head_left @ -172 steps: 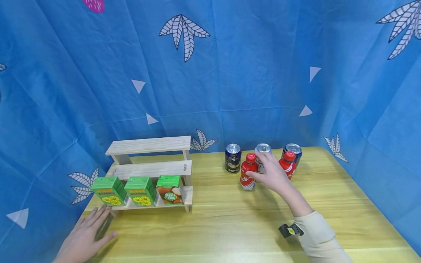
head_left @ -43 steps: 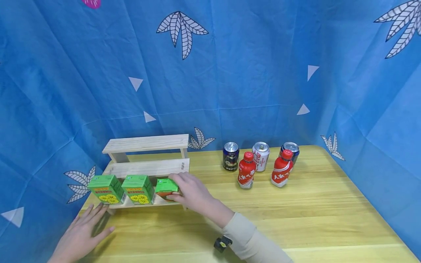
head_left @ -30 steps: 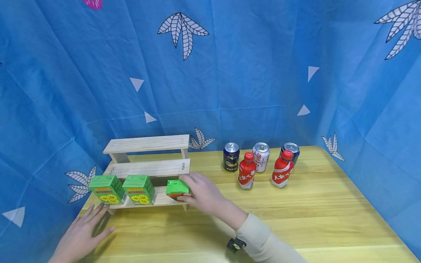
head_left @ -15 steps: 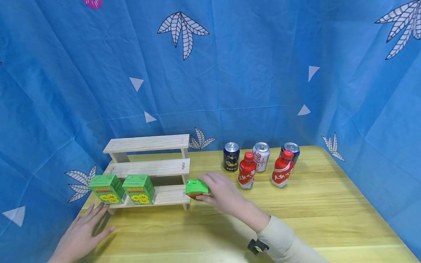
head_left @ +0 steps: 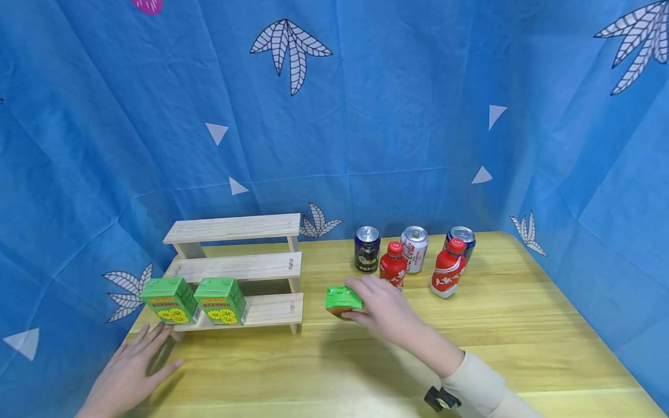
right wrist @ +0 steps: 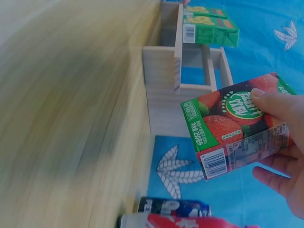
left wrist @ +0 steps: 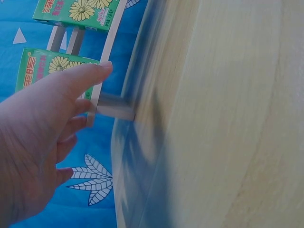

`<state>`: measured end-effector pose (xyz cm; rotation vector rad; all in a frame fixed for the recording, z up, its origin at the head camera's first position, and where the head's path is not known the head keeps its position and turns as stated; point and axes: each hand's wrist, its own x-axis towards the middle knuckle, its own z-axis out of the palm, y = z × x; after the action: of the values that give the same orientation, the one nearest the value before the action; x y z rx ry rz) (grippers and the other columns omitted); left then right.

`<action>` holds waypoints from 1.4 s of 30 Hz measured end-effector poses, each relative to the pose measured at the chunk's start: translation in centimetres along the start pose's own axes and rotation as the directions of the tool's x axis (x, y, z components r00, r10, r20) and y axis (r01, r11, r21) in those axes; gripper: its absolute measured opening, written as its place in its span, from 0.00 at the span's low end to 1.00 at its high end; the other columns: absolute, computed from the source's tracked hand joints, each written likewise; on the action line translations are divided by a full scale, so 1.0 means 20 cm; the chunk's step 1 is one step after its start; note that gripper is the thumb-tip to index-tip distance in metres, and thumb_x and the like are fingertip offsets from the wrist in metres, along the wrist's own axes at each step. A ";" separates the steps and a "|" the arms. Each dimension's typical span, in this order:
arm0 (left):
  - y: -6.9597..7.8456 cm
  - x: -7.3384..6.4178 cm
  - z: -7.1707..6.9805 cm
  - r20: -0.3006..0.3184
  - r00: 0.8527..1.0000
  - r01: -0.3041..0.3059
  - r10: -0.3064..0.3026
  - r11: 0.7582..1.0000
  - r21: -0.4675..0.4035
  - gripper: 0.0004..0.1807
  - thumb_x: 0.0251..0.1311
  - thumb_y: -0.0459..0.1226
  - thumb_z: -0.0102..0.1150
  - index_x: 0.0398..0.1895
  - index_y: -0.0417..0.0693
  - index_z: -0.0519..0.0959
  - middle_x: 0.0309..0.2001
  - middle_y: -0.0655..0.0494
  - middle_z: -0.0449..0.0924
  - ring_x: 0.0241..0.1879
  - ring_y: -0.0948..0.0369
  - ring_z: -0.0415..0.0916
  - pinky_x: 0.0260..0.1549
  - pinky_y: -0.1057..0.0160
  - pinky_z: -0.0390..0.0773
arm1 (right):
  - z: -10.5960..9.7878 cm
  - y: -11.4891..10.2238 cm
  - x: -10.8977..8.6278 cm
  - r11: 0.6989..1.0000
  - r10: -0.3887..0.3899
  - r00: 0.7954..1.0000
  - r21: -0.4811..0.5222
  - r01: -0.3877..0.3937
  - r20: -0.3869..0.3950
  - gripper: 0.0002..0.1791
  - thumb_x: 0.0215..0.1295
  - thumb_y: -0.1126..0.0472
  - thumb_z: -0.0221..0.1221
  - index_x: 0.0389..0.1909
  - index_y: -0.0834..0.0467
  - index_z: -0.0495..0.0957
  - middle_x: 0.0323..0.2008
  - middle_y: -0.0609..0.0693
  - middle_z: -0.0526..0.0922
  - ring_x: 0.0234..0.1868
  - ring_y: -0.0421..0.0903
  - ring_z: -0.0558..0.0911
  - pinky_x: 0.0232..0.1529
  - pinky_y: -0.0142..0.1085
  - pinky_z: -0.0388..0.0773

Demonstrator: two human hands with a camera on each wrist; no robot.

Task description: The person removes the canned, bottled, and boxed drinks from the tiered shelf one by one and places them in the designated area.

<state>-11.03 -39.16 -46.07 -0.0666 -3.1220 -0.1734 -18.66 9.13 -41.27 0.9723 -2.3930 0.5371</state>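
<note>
My right hand (head_left: 384, 307) grips a small juice carton (head_left: 343, 299) with a green top, held above the table to the right of the wooden shelf. In the right wrist view, strawberries and a barcode show on this juice carton (right wrist: 232, 121), the thumb on its printed face. My left hand (head_left: 130, 371) lies with spread, straight fingers by the front left corner of the shelf (head_left: 274, 310). Two green drink cartons with yellow flowers, one at the left end (head_left: 171, 302) and one beside it (head_left: 222, 302), stand on the lowest step.
To the right stand two red bottles (head_left: 393, 266) (head_left: 448, 268), the left one partly behind my right hand. Behind them are a dark Pepsi can (head_left: 367, 249), a white cola can (head_left: 415, 249) and another dark can (head_left: 464, 237). Blue cloth (head_left: 334, 116) hangs behind the wooden table (head_left: 292, 377).
My right hand first lay near the left red bottle, then took hold of the strawberry juice carton on the lowest step. It has carried the carton rightward off the shelf. My left hand stays put.
</note>
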 end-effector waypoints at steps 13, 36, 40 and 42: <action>0.00 0.00 0.00 0.020 1.000 0.020 -0.020 1.000 -0.003 0.53 0.58 0.69 0.49 0.71 0.35 0.62 0.70 0.28 0.58 0.70 0.30 0.51 0.64 0.25 0.51 | -0.08 0.11 -0.11 0.998 0.004 1.000 -0.055 -0.006 -0.023 0.32 0.45 0.50 0.76 0.52 0.54 0.76 0.41 0.46 0.82 0.42 0.42 0.80 0.40 0.36 0.83; 0.00 0.00 0.01 0.003 1.000 0.012 -0.012 1.000 -0.025 0.52 0.58 0.69 0.50 0.71 0.36 0.61 0.70 0.28 0.58 0.70 0.30 0.50 0.63 0.26 0.51 | -0.23 0.30 -0.32 0.990 0.090 0.992 -0.102 -0.099 -0.089 0.35 0.39 0.55 0.77 0.52 0.54 0.76 0.41 0.46 0.83 0.40 0.42 0.79 0.35 0.40 0.82; -0.01 0.00 0.01 0.000 1.000 0.006 -0.006 1.000 -0.030 0.52 0.59 0.68 0.51 0.71 0.36 0.61 0.70 0.28 0.58 0.70 0.30 0.50 0.63 0.25 0.51 | -0.26 0.33 -0.36 0.990 0.095 0.992 -0.097 -0.103 -0.080 0.34 0.38 0.55 0.78 0.51 0.55 0.76 0.41 0.47 0.82 0.41 0.43 0.79 0.36 0.42 0.84; -0.01 0.00 0.01 0.001 1.000 0.007 -0.007 0.999 -0.031 0.51 0.59 0.68 0.51 0.71 0.36 0.61 0.70 0.28 0.58 0.70 0.30 0.50 0.63 0.25 0.51 | -0.27 0.35 -0.38 0.989 0.107 0.992 -0.100 -0.114 -0.074 0.34 0.39 0.55 0.78 0.51 0.55 0.76 0.41 0.47 0.82 0.41 0.43 0.79 0.36 0.42 0.84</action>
<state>-11.04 -39.25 -46.30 -0.0559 -3.1206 -0.2223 -17.39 20.59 -42.43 0.7683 -2.3973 0.4732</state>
